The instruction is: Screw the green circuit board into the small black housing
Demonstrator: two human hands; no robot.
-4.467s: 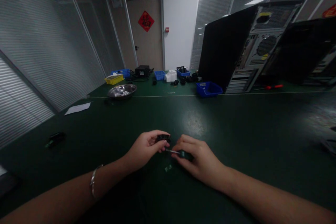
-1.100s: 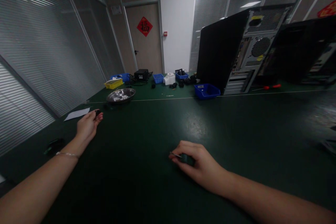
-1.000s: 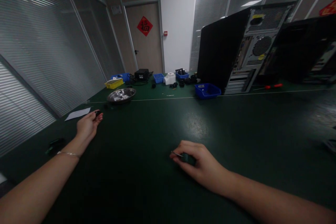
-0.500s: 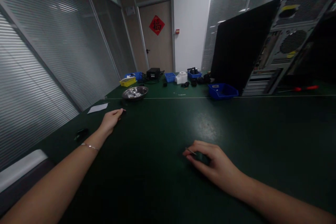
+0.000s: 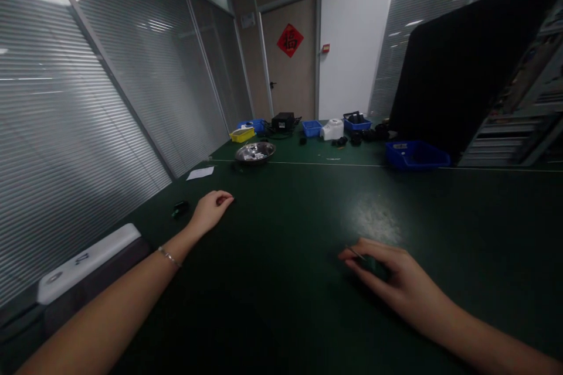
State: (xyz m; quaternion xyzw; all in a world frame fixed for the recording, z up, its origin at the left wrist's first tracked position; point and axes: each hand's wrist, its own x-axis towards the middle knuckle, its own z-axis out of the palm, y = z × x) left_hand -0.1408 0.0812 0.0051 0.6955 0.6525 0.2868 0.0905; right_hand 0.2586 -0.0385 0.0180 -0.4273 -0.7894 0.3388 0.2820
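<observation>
My left hand [image 5: 214, 208] reaches out over the green table [image 5: 281, 217], fingers pinched together. A small dark piece [image 5: 233, 198] shows at its fingertips, too small to name. Beyond this hand stands a round metal bowl [image 5: 244, 156] with small pale pieces inside. On the right, my right hand [image 5: 396, 272] rests low over the table, with thumb and fingers closed on a thin metal rod [image 5: 355, 253]. The rod's other end is hidden in the palm, so I cannot tell what kind of tool it is.
A white paper [image 5: 200, 173] and a small dark object [image 5: 180, 208] lie left. A white-topped device [image 5: 90, 258] stands near left. A blue bin [image 5: 416, 164] sits before a black computer case [image 5: 466, 64]. Farther back are a yellow tray [image 5: 242, 136] and a white plastic part [image 5: 333, 129].
The view has turned left, so everything appears farther right. My left hand has drawn back a little from the metal bowl. My right hand keeps the same grip on the thin metal rod.
</observation>
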